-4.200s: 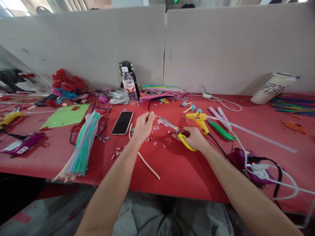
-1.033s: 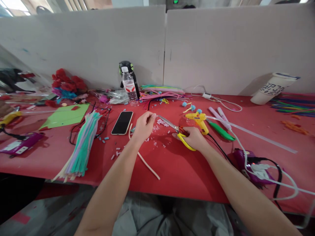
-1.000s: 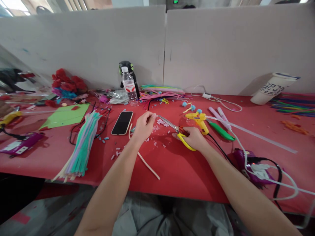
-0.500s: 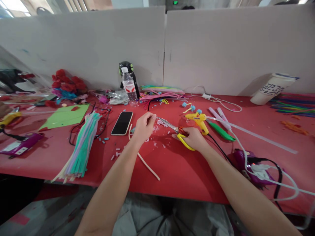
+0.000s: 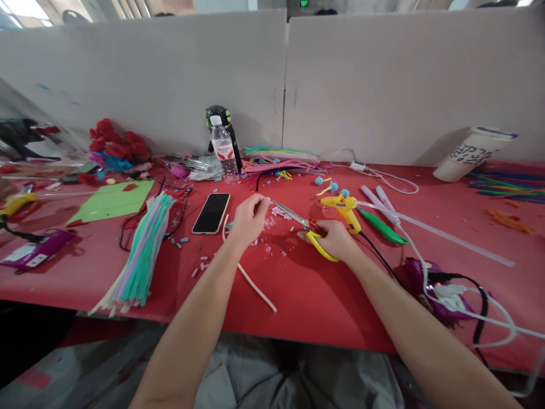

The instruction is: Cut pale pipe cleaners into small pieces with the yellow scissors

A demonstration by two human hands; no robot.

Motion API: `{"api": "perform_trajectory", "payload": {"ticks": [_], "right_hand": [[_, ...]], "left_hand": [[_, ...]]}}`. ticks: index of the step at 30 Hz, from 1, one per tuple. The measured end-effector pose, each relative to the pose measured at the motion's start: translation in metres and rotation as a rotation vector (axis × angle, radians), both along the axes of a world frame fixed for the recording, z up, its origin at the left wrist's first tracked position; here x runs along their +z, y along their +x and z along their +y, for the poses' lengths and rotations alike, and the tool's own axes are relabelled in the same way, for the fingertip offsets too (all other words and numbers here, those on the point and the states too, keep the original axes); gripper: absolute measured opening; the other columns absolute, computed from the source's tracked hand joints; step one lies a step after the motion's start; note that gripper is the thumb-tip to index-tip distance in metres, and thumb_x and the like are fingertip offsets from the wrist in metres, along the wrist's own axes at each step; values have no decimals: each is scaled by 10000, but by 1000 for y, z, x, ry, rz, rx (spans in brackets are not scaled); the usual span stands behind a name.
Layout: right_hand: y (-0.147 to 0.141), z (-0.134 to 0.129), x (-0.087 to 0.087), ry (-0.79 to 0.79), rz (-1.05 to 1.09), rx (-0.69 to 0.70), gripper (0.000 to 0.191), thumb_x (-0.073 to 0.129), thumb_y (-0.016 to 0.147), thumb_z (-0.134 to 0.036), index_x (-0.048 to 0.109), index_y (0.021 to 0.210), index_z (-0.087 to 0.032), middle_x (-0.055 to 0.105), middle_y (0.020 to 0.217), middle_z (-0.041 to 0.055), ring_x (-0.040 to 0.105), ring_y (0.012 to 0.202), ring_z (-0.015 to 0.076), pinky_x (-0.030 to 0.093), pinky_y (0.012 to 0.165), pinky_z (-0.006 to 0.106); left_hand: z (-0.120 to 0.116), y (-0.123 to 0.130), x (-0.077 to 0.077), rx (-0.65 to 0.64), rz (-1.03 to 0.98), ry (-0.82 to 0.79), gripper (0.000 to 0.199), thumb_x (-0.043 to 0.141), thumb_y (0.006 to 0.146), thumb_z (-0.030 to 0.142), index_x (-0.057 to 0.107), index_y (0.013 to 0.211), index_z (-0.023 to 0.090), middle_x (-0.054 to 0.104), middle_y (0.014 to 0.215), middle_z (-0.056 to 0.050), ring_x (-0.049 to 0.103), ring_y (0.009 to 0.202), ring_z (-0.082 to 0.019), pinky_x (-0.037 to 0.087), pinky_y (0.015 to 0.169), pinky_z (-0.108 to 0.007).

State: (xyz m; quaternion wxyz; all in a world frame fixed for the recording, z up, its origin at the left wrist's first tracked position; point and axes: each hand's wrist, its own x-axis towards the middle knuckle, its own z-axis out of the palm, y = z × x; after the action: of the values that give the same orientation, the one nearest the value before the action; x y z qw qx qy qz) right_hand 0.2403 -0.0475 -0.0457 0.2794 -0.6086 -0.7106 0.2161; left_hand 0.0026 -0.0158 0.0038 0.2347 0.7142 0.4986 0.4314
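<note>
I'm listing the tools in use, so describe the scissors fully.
The scissors have slim, silvery, metal-looking blades and a yellow, plastic-looking handle loop with a reddish-orange part beside it. The right hand grips the handles. The blades slant forward and leftward, tips close to the left hand; contact is unclear. Whether the blades are fully closed can't be told.

Table runs up to the panels on the far side, bottle in front of them with a flask just behind it. Phone is left of the left hand, stem bundle farther left and nearer, paper beyond that. Scissors are in the right hand, tips just by the left one, scraps between. Glue gun lies just past the right hand, cup way off far right.
</note>
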Motion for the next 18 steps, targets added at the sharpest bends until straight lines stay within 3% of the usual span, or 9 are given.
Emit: {"api": "perform_trajectory", "payload": {"ticks": [11, 15, 18], "right_hand": [[2, 3, -3, 6, -7, -12, 575, 652, 706, -663, 368, 559, -185, 304, 547, -44, 271, 546, 89, 218, 470, 235], [1, 3, -4, 10, -18, -41, 569, 662, 697, -657, 367, 564, -189, 296, 554, -46, 259, 546, 89, 216, 473, 240], [2, 3, -4, 2, -26, -46, 565, 670, 693, -651, 368, 565, -190, 296, 547, -49, 266, 538, 89, 216, 474, 241]], "left_hand": [[2, -5, 1, -6, 62, -23, 341, 425, 942, 444, 528, 759, 176, 471, 651, 18, 437, 616, -123, 339, 602, -242], [4, -23, 8, -79, 377, -206, 346, 417, 908, 420, 542, 704, 169, 488, 657, 7, 450, 641, -131, 315, 603, -258], [6, -40, 8, -156, 490, -368, 283, 542, 788, 371, 561, 593, 167, 503, 572, 8, 460, 568, -133, 296, 558, -267]]}}
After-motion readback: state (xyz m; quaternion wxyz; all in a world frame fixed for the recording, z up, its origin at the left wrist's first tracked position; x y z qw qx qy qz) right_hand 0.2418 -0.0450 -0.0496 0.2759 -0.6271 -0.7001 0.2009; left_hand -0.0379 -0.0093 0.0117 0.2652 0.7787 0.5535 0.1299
